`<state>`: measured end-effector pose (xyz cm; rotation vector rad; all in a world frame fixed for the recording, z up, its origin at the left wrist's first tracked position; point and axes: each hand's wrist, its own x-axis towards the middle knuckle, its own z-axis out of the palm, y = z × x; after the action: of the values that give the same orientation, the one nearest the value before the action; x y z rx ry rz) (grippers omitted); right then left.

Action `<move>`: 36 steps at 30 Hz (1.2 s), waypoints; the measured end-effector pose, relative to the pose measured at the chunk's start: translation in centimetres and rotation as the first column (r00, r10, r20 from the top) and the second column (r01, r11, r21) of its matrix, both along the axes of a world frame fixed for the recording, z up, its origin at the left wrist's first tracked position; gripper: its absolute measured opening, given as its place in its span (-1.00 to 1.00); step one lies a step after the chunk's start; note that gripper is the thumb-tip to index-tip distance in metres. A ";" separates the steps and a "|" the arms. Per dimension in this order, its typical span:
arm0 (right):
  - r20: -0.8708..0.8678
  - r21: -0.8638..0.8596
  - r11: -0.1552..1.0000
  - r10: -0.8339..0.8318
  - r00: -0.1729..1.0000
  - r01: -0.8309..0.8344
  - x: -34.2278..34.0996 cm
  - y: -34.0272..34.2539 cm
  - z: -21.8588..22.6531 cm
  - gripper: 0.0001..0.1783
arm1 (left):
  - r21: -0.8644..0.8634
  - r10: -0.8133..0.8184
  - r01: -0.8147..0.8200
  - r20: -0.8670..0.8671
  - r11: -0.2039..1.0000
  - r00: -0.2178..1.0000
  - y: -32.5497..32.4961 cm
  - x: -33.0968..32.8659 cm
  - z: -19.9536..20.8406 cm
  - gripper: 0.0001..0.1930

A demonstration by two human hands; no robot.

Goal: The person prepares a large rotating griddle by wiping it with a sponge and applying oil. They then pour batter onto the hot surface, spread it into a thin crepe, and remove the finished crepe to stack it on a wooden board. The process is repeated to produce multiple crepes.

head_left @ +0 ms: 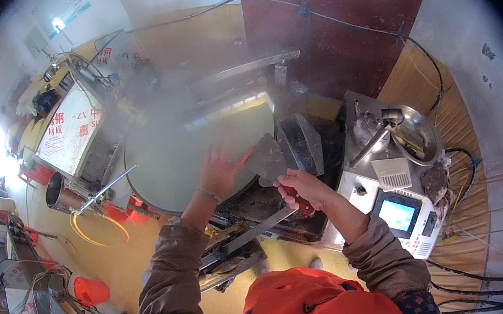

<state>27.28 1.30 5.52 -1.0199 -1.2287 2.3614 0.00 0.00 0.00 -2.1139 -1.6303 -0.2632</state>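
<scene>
"Where's the left hand?"

"The left hand is over the big round griddle, nearer the right edge than the left. It's empty, fingers spread apart, thumb pointing toward the scraper. I can't tell from here whether the palm touches the pale surface; there's steam all over."

"And the right?"

"The right hand is clamped round the scraper's reddish-brown handle, just outside the griddle's near right edge. The wide grey blade tilts up and left over that edge, close by the left thumb. Whether the blade actually rests on the griddle, I can't say."

"What's that shiny piece just past the blade?"

"A wedge-shaped metal piece, beside the griddle's right edge. A long flat metal bar slants along below the near edge."

"And over on the steel bench?"

"A steel bowl by the right edge, with a long-handled tool lying slantwise to its left. Nearer us there's a white slotted piece, then a control box with a lit blue screen at the near edge."

"And a red bucket down on the floor, off to the left."
</scene>
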 end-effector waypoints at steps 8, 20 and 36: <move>0.542 0.807 0.452 -0.312 0.780 -0.380 -6.3 -0.2 -2.4 -0.79 | -0.272 0.479 0.397 0.561 0.877 -0.675 1.4 -5.8 -3.5 -0.22; 0.658 0.753 0.269 -0.315 0.684 -0.600 -17.8 -2.4 -3.3 -0.81 | -0.355 0.339 0.167 0.505 0.920 -0.794 0.0 -6.9 -3.4 -0.28; 0.097 0.031 0.997 -0.078 0.992 0.076 -21.6 0.0 -12.6 -0.75 | -0.164 0.207 0.317 0.973 0.934 -0.106 -7.0 -4.1 -12.2 -0.19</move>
<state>5.67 1.29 -7.05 -1.1657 -1.2288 2.2548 -4.15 -6.99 -12.18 -2.1899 -2.3923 -2.4011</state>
